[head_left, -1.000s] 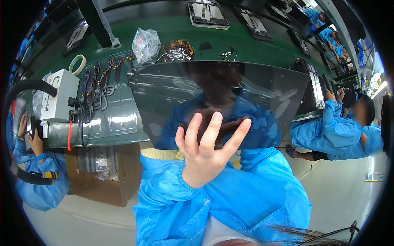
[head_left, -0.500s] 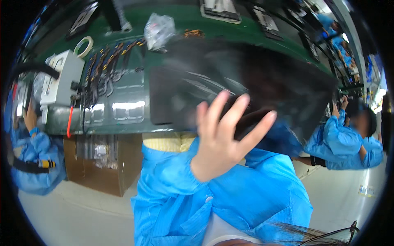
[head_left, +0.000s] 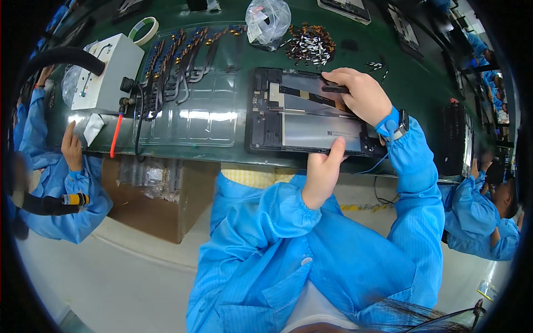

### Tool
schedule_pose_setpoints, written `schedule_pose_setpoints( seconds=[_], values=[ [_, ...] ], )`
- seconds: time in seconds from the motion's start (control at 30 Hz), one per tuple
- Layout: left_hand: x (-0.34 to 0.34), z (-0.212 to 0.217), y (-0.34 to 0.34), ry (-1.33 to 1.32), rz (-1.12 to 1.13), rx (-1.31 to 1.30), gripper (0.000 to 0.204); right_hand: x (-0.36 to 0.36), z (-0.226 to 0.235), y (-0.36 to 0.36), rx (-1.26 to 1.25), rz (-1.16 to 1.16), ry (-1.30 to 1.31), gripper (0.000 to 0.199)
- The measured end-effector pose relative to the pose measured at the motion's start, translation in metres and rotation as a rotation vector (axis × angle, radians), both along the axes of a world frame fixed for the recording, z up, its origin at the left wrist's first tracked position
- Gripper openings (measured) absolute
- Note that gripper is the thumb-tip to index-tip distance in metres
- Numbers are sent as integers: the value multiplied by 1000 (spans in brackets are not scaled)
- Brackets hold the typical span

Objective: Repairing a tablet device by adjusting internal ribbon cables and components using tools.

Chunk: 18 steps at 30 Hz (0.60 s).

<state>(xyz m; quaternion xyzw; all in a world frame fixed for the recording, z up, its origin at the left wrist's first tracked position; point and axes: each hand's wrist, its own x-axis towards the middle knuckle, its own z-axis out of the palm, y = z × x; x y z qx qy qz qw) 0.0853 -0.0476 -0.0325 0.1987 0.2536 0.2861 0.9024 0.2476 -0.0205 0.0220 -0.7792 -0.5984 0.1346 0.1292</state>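
A long green workbench curved across the top of the view, its matte surface carrying a clear, glossy plastic sheet on the person's left. On the bench, right at its near edge and in front of the person, lay an opened tablet chassis: a flat black rectangular frame with a grey metal plate and dark strips inside. A brown cardboard box stood on the floor under the bench. A white boxy unit with a black hose sat at the left end, and rows of thin dark flex cables lay on the sheet beside it. A crumpled clear bag and a scatter of small metal parts lay beyond the chassis, with a roll of pale tape further left.

The left hand, in a blue smock sleeve, gripped the chassis's near edge, thumb on top and fingers curled below. The right hand, wearing a blue wrist strap, rested on the chassis's far right corner, fingertips pinching a small dark strip. Other workers in blue sat at either side.
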Motion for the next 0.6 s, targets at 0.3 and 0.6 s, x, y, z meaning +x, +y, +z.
schedule_pose_setpoints(
  seconds=[0.3, 0.6],
  values=[
    [-59, 0, 27, -12, -663, -39, 34, 0, -32, 0, 313, 89, -203, 43],
    [-110, 16, 86, 831, -12, 1900, 41, 16, -15, -10, 322, 242, -508, 46]
  ],
)
